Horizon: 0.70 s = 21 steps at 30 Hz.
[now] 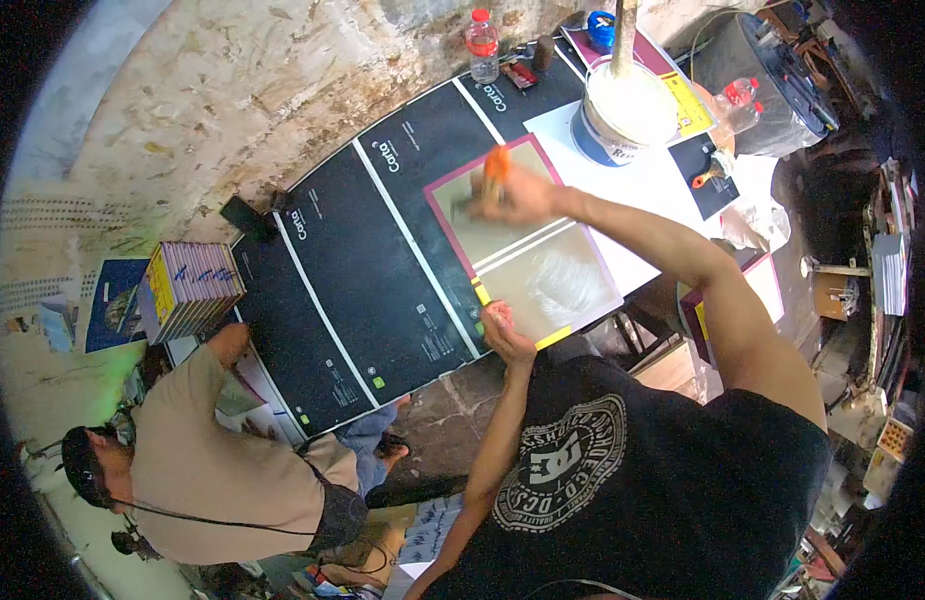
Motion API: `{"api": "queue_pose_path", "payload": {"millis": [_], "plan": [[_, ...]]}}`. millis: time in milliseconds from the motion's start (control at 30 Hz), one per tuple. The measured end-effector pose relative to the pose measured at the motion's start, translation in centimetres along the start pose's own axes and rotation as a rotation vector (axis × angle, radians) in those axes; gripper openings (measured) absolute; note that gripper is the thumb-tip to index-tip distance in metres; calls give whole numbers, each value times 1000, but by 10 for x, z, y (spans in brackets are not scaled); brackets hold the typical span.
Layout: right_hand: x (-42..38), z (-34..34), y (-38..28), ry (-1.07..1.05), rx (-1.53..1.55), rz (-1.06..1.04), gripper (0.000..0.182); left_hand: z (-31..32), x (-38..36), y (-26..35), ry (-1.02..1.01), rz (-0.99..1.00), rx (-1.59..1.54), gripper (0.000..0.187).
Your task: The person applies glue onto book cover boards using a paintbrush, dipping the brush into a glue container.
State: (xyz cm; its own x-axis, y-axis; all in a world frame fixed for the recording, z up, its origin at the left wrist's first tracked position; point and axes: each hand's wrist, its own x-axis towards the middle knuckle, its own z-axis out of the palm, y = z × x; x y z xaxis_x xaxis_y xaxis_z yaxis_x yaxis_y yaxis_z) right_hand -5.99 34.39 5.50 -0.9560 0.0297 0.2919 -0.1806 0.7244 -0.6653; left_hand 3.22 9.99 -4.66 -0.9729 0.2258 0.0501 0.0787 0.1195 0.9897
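There are two people (222, 460), two brushes (496, 162) and one white bucket (596, 140).

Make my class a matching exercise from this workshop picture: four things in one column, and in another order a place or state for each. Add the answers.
Things
1. Blurred tool with an orange end
2. Round white bucket with a blue label
3. Block-shaped stack of books with a yellow side
4. Flat grey sheet with a maroon border

Places and states
A. Beside the left end of the black-covered table, as pictured
B. Lying flat, with the left hand at its edge
C. Gripped in the right hand
D. With a pole sticking up out of it

Pairs: 1-C, 2-D, 3-A, 4-B
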Motion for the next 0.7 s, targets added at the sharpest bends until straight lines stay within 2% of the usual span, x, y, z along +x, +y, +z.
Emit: {"api": "queue_pose_path", "payload": {"millis": [33, 133, 200, 267, 333, 367, 400, 467, 533, 567, 600, 667, 700], "plan": [[-9, 8, -7, -173, 0, 66, 28, -2, 1, 1, 2, 23, 12, 44], [-25, 3, 65, -104, -124, 265, 28, 1, 1, 3, 28, 27, 23, 43], [-17, -45, 108, 21, -251, 483, 27, 0, 4, 13, 18, 1, 36, 44], [-9, -79, 122, 133, -410, 488, 27, -1, 1, 5, 47, 3, 74, 45], [-7, -86, 71, 338, -374, 304, 29, 7, 2, 5, 48, 14, 82, 45], [-11, -73, 65, 316, -280, 317, 30, 6, 1, 7, 38, 19, 83, 45], [-17, -60, 53, 298, -164, 170, 29, 4, 2, 8, 26, 24, 89, 45], [-30, -50, 32, -58, -10, 191, 29, 2, 2, 1, 6, 38, 93, 44], [-42, -58, 62, -99, -225, 386, 29, 0, 1, 5, -3, -17, 103, 44], [-41, -69, 79, 25, -262, 491, 28, -1, 0, 5, -12, -2, 115, 44], [-32, -88, 78, 33, -430, 590, 26, 0, 3, 5, -12, 18, 122, 44], [-28, -89, 99, 351, -666, 332, 25, -3, 1, 0, 2, 9, 107, 44], [-25, -89, 79, 373, -492, 394, 25, 2, 1, -6, 21, -13, 70, 44]]}}
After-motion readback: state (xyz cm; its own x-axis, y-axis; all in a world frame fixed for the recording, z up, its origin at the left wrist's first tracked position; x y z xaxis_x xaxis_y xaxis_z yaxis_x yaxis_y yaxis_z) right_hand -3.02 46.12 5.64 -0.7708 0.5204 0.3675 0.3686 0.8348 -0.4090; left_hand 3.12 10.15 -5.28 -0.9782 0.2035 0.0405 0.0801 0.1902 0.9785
